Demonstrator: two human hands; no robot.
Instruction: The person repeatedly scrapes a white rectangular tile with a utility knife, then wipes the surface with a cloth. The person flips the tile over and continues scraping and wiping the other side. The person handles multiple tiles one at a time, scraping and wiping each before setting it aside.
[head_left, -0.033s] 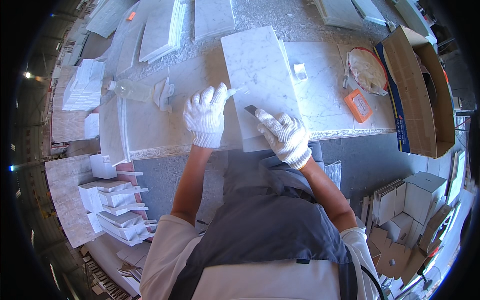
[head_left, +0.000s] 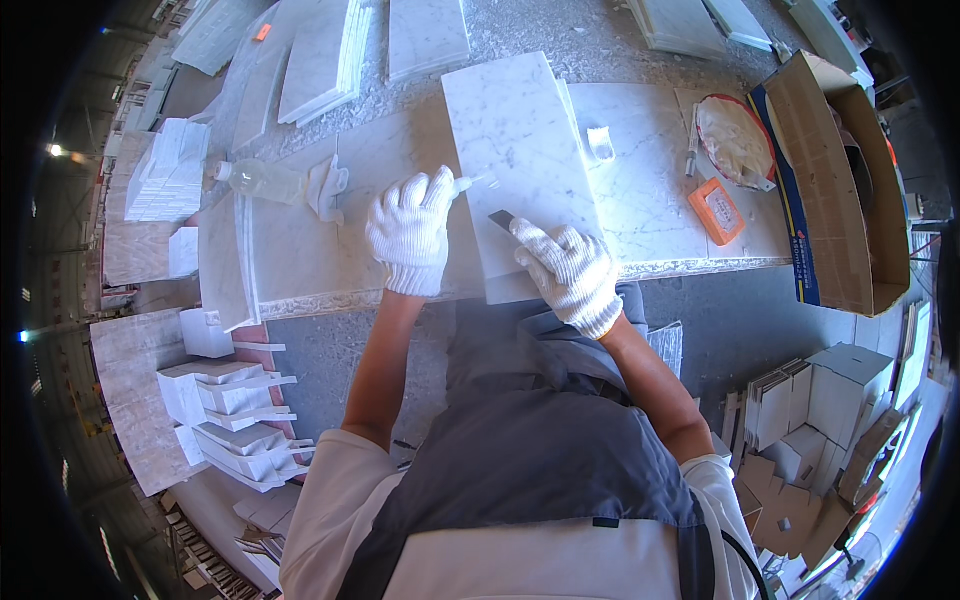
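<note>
A white marble tile (head_left: 525, 140) lies on the marble workbench (head_left: 340, 260), its near edge over the bench's front. My left hand (head_left: 412, 230), in a white knit glove, grips a small clear tube (head_left: 472, 184) whose tip points at the tile's left edge. My right hand (head_left: 572, 275), also gloved, holds a dark flat blade (head_left: 502, 218) against the tile just below the tube's tip. The two hands are close together over the tile's near left part.
A clear plastic bottle (head_left: 262, 180) and a white rag (head_left: 328, 187) lie left of my hands. An orange box (head_left: 716, 210), a bowl of pale paste (head_left: 735, 140) and an open cardboard box (head_left: 835, 180) are to the right. Stacked tiles (head_left: 165, 170) stand left.
</note>
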